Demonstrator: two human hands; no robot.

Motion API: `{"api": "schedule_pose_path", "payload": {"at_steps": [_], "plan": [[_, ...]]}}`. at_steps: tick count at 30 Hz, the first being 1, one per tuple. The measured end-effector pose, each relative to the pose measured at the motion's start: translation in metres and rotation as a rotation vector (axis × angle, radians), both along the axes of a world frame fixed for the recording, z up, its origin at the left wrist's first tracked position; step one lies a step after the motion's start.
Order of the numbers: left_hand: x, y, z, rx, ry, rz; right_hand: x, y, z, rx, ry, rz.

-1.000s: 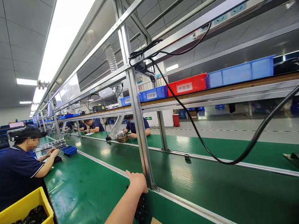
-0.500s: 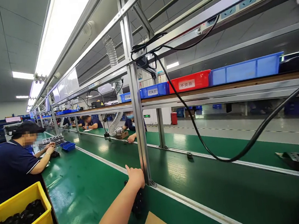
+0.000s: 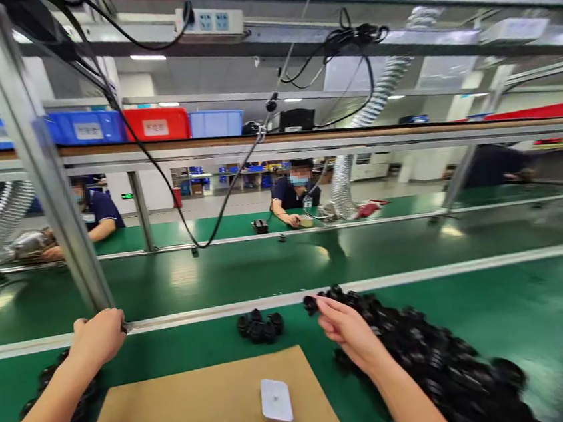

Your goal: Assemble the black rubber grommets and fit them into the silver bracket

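right hand (image 3: 347, 328) is pinching one small black knob (image 3: 310, 304) at its fingertips, just off the big black pile (image 3: 427, 357) under that wrist; a loose pinch could drop it back in; left hand (image 3: 98, 334) curls over more knobs (image 3: 77, 400) by the metal post (image 3: 46, 175); between the hands sit a cardboard sheet (image 3: 181, 409), white case (image 3: 276, 401) and small cluster (image 3: 261, 326); far across, a masked worker (image 3: 294, 193).

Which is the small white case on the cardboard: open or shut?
Shut: the white case lies flat on the cardboard sheet, showing no gap.
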State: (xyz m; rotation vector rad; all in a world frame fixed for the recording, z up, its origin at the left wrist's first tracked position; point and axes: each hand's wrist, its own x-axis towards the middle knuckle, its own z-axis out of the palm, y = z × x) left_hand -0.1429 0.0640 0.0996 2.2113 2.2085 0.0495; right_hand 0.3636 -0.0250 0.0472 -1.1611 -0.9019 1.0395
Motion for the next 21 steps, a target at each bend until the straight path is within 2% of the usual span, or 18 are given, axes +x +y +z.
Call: {"api": "schedule_pose_path", "payload": {"at_steps": [4,8,11,15,18,21], "plan": [[0.062,-0.021,-0.031,-0.003,-0.177,-0.359,-0.008,0.004,-0.007,-0.008,0.077,0.043],[0.124,-0.044,-0.066,-0.038,-0.437,-0.545,-0.019,0.004,-0.009,-0.016,0.089,0.107],[0.145,-0.049,-0.088,-0.003,-0.689,-0.538,-0.023,0.003,-0.013,-0.018,0.067,0.129],[0.146,-0.044,-0.107,0.014,-0.894,-0.388,-0.031,0.004,-0.019,-0.025,0.024,0.154],[0.146,-0.044,-0.108,0.023,-0.963,-0.328,-0.04,0.003,-0.021,-0.03,-0.017,0.173],[0.153,-0.054,-0.101,0.0,-1.078,-0.328,-0.053,-0.002,-0.023,0.007,-0.116,0.181]]}}
